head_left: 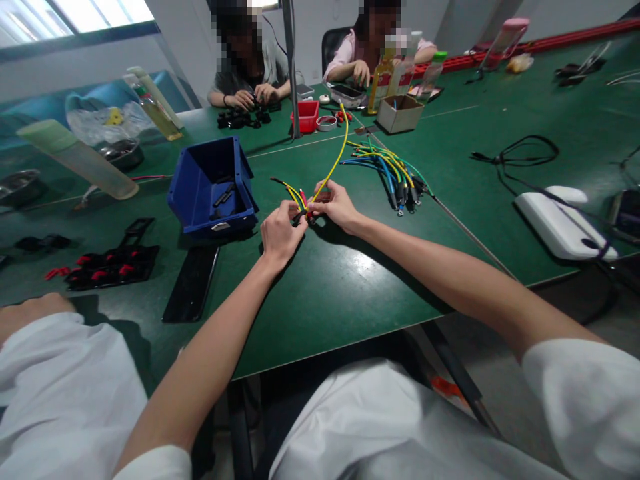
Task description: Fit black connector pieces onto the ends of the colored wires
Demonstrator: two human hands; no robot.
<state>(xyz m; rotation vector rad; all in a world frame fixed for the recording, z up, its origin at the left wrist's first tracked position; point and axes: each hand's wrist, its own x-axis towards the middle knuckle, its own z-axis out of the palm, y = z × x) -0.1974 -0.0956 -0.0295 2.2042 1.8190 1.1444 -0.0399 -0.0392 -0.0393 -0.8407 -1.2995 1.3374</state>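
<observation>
Over the green table, my left hand point(281, 233) and my right hand point(340, 207) meet, both closed. Between my left fingers is a small black part point(299, 217) with short yellow and dark wires standing up from it. My right fingers pinch a long yellow wire point(344, 143), which curves upward to a free end. Some red shows at the fingertips, but its shape is mostly hidden. Right of my hands lies a bundle of yellow, green and blue wires point(390, 167) with black sleeves and metal ring ends. A blue bin point(213, 223) holding black pieces stands left of my left hand.
A black phone point(191, 283) lies below the bin, beside black parts with red pieces point(115, 267). A white device point(565, 223) with a black cable sits at right. Two people work across the table, near a metal pole point(291, 67). Another person's sleeve point(65, 387) is at left.
</observation>
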